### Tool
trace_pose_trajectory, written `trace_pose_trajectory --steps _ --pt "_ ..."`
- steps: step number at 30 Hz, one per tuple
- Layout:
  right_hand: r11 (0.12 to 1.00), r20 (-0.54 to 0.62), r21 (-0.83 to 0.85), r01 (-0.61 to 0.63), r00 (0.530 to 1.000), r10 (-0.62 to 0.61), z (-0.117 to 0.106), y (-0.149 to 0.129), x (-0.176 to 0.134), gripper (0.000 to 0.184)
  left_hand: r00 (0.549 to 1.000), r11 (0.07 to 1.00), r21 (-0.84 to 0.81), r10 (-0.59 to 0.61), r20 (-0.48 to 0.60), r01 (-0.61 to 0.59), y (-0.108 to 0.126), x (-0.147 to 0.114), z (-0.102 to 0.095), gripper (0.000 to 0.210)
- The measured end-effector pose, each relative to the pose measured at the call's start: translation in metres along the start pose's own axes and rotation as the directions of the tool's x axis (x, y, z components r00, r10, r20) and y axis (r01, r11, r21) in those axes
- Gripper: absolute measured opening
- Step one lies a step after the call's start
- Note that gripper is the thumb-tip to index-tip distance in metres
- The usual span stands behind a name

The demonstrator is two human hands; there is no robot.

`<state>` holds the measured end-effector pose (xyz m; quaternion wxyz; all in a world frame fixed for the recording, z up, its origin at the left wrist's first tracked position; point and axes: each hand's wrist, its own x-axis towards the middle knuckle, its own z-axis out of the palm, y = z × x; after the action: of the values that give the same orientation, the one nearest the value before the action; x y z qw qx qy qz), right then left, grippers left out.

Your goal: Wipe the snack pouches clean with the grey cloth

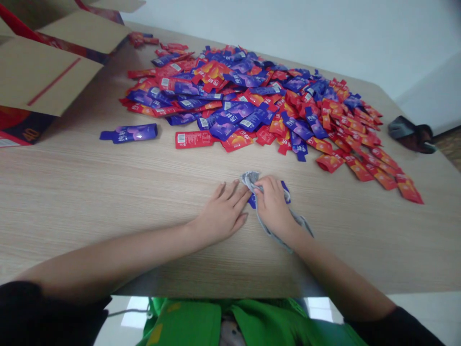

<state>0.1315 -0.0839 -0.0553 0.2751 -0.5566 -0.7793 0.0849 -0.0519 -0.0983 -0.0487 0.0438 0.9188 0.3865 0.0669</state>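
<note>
My right hand (273,204) is closed on a grey cloth (252,179), pressing it onto a purple pouch (285,187) that lies flat on the table. Most of that pouch is hidden under the hand and cloth; the cloth's tail trails out beneath my right wrist. My left hand (225,211) lies palm down on the table with its fingers spread, the fingertips touching the pouch's left end beside the cloth. Farther to the left, a single purple pouch (135,133) lies apart from the others.
A large heap of red and purple pouches (234,103) spreads across the back of the table (108,192). An open cardboard box (54,62) stands at the back left. A dark, shiny object (410,134) lies near the right edge.
</note>
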Motion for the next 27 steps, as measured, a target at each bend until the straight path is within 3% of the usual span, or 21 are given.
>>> trace_pose_trajectory --steps 3,5,10,14,17,19,23,25,27 --pt "1.000 0.037 -0.008 0.029 0.999 -0.029 0.001 -0.007 -0.001 0.015 0.999 1.000 0.023 -0.009 0.036 0.008 0.000 0.001 -0.001 0.053" --pt "0.994 0.065 -0.098 0.048 0.997 -0.042 -0.002 -0.004 -0.001 0.017 0.998 0.999 0.043 -0.014 0.058 0.011 0.002 0.002 -0.002 0.053" --pt "0.955 0.035 -0.297 -0.021 0.999 0.032 -0.021 0.038 -0.001 0.019 0.997 0.996 0.085 -0.021 0.078 0.014 0.004 0.005 -0.004 0.054" --pt "0.973 -0.052 -0.209 -0.099 0.995 0.090 -0.042 0.065 0.000 0.018 0.996 0.995 0.098 -0.014 0.093 0.005 0.004 0.005 -0.005 0.054" --pt "0.996 -0.151 -0.062 -0.066 0.987 0.056 -0.048 0.049 0.004 0.018 0.997 0.994 0.110 0.001 0.074 -0.009 0.003 0.004 -0.006 0.054" --pt "1.000 -0.187 -0.003 0.004 0.982 -0.005 -0.041 0.025 0.009 0.020 0.998 0.993 0.115 0.002 0.060 -0.009 0.003 0.004 -0.006 0.053" --pt "0.990 0.019 -0.095 0.102 0.995 -0.100 -0.010 -0.007 0.016 0.022 0.997 0.994 0.109 -0.015 0.071 0.007 0.004 0.004 -0.007 0.052" --pt "0.978 0.126 -0.160 0.135 0.985 -0.115 0.000 -0.004 0.016 0.024 0.997 0.995 0.098 -0.017 0.075 0.010 0.004 0.004 -0.008 0.052" --pt "0.972 0.137 -0.200 0.121 0.986 -0.095 0.000 0.011 0.012 0.026 0.997 0.996 0.091 -0.018 0.078 0.011 0.005 0.005 -0.008 0.052"
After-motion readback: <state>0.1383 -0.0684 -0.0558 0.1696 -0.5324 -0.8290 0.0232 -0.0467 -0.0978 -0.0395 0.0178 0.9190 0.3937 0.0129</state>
